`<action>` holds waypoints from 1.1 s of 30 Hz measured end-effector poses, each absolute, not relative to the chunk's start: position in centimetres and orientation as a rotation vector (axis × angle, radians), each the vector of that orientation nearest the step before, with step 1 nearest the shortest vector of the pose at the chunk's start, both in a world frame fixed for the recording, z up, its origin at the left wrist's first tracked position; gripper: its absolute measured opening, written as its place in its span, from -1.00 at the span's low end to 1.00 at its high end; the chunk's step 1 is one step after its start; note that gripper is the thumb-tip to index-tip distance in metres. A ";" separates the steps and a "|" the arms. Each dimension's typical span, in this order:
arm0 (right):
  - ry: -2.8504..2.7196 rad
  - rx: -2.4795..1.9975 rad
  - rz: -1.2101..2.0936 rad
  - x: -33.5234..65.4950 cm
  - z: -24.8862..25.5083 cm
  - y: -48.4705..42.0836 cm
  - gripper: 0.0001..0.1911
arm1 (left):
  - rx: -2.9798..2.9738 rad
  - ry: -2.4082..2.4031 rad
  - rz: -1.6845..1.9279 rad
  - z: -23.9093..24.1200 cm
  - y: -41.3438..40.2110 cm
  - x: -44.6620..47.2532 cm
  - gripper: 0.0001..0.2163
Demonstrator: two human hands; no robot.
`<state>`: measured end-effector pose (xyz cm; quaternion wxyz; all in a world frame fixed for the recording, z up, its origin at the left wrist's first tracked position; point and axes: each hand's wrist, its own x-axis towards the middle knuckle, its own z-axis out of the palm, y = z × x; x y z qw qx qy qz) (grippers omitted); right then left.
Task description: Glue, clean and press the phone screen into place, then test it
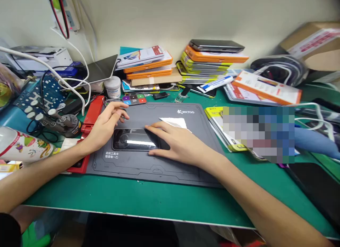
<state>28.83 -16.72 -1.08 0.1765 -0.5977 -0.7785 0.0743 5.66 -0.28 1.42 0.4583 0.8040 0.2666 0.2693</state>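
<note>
A black smartphone [132,139] lies face up on a dark grey work mat [164,165]. My right hand [178,144] rests over the phone's right end, thumb along its near edge and fingers along its far edge, gripping it. My left hand [106,125] sits at the phone's far left corner with fingers loosely curled and spread, touching the mat beside the phone and holding nothing. A white wipe [175,122] lies on the mat just behind my right hand.
Behind the mat are stacks of orange and yellow packaged boxes [209,61], a white jar [112,87], a small coloured keypad [134,99] and a red tool [91,116]. Screwdrivers [50,116] and cables crowd the left. More packages [265,86] lie at the right on the green table [148,201].
</note>
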 end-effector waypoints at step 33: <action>-1.911 -1.629 -0.126 28.5 -1.3 -17.1 -0.55 | 2.049 0.625 0.478 1.9 0.2 4.8 -0.82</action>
